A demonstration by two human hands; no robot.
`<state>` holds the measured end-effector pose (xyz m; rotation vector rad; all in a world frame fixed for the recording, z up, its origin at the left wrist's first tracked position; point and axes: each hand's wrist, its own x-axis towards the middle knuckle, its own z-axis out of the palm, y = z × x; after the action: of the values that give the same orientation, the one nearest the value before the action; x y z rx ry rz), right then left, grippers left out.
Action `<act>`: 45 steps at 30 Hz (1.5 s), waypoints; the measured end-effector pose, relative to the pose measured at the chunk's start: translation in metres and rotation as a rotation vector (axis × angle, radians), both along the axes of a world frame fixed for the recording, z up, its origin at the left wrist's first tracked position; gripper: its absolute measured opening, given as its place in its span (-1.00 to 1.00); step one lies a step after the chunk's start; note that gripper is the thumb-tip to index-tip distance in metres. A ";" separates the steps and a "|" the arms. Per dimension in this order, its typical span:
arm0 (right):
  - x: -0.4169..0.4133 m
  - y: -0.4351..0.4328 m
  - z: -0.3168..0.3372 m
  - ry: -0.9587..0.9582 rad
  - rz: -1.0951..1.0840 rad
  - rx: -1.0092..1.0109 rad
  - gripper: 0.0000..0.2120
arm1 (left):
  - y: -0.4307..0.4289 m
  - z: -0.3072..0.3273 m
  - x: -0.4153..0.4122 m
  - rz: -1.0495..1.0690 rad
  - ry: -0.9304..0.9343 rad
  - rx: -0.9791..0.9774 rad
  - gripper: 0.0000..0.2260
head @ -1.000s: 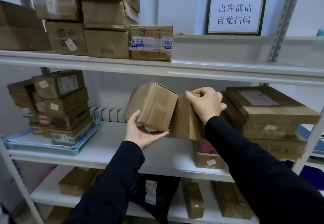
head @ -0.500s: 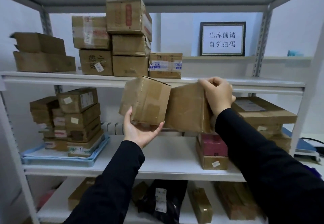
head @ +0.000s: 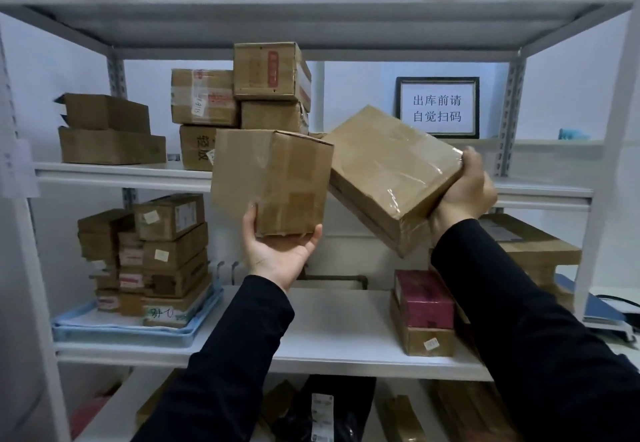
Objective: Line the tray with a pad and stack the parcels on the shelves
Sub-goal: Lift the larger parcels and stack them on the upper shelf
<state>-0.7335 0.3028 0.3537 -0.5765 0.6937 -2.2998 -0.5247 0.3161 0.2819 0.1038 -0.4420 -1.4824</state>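
The left hand (head: 277, 254) cups the square parcel (head: 272, 182) from below; the right hand (head: 462, 189) clasps the tilted flat parcel (head: 391, 175). Both are in the air before the upper shelf (head: 121, 173). The padded tray (head: 135, 332) is already loaded at the middle shelf's left end; these two remain.

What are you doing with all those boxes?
A person is putting parcels onto metal shelves. The left hand holds a squarish cardboard box from underneath, and the right hand grips a flatter taped box, tilted. Both are raised in front of the shelf with the framed sign. Lower left, a blue tray already carries stacked parcels.
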 end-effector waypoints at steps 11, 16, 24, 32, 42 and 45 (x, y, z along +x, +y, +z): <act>0.036 -0.005 0.029 -0.123 0.227 -0.054 -0.71 | 0.008 0.059 0.002 -0.083 -0.251 -0.260 -0.40; 0.030 -0.013 0.038 0.189 0.445 -0.010 -0.67 | 0.004 0.086 0.002 -0.097 -0.285 -0.340 -0.40; 0.011 -0.050 0.041 0.409 0.415 -0.120 -0.67 | -0.018 0.115 -0.008 -0.081 -0.322 -0.384 -0.43; 0.008 -0.085 0.056 0.383 0.303 -0.336 -0.68 | -0.057 0.121 -0.009 -0.082 -0.306 -0.423 -0.40; 0.023 -0.154 0.085 0.394 0.329 -0.264 -0.57 | -0.098 0.095 0.007 -0.112 -0.230 -0.400 -0.23; 0.028 -0.176 0.087 0.417 0.358 -0.219 -0.47 | -0.105 0.100 0.009 -0.123 -0.236 -0.428 -0.11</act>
<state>-0.7056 0.1273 0.4407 -1.2030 0.4759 -1.9450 -0.5156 0.2111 0.3823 -0.0906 -0.9615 -1.4702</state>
